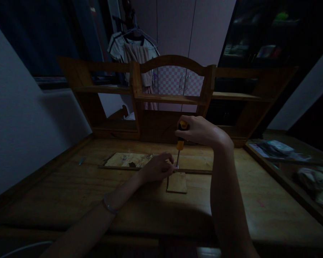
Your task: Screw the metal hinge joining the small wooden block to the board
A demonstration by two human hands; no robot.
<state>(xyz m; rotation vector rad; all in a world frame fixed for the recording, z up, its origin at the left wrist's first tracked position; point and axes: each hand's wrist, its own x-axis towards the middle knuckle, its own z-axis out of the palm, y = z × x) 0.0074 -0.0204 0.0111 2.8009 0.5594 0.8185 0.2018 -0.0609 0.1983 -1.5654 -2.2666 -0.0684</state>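
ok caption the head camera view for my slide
Yellow-and-black screwdriver held tip-down in the right hand, left hand close to its tip, near a small board on a wooden desk.

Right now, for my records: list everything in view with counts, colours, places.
Wooden desk: 1, brown, centre
Slim screwdriver: 1, yellow-black, centre, tip down
Long wooden board: 1, tan, on desk
Squarish wooden piece: 1, tan, nearer than board
Small shiny item: 1, silvery, desk's left
Open wooden shelf unit: 1, brown, desk's back
Tall wardrobe: 1, pale pink, back centre
Hanging shirt: 1, white, back left
Draped cloth: 1, beige, on shirt
Fabric curtain: 1, navy, upper left
Tall cabinet: 1, dark, upper right
Piled items: several, mostly pale, far right
Thin cable: 1, white, lower left
Thin band: 1, silvery, left forearm
Left hand: 1, bare, at screwdriver's tip
Right hand: 1, bare, around screwdriver's handle
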